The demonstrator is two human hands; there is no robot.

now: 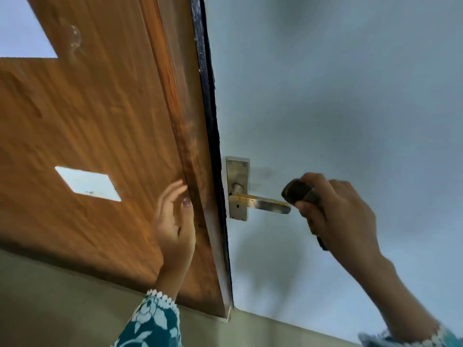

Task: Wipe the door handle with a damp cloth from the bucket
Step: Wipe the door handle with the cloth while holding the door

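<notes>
Fingers of the right hand (335, 211) clench a dark cloth (299, 192) against the tip of the door handle (265, 202); the left hand (175, 221), fingers loosely spread, rests on the wooden door frame (193, 171).

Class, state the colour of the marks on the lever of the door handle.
Orange-brown, rust-like patches on the dull silver lever, shown in the head view, the only one.

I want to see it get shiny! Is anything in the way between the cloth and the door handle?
No, nothing visible. The right hand holds the dark cloth right at the free end of the door handle.
</notes>
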